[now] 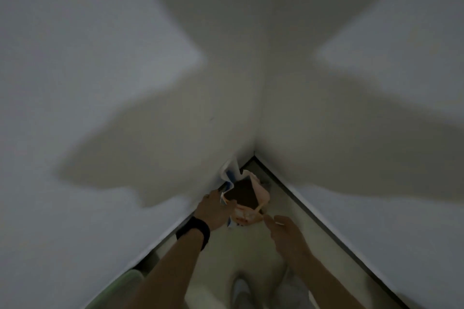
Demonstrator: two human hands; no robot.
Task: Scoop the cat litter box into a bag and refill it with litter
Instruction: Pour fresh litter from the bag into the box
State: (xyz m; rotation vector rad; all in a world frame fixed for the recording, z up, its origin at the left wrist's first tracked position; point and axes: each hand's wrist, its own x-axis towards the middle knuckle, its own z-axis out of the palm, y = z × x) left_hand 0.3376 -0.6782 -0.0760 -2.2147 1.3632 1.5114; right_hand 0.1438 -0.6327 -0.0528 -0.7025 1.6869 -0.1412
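A pale pink litter bag [261, 192] stands open on the floor in the corner of two white walls, its dark inside showing. A white and blue bag [229, 170] leans on the left wall just behind it. My left hand [214, 208], with a black band at the wrist, grips the near left rim of the pink bag. My right hand [286, 233] hovers just right of the bag's lower edge with fingers loosely bent, holding nothing that I can see. The litter box is not clearly in view.
White walls [100, 108] close in on both sides, with dark baseboards meeting at the corner. A pale green object [125, 283] lies at the lower left by the wall. My shoe [241, 291] stands on the light floor at the bottom.
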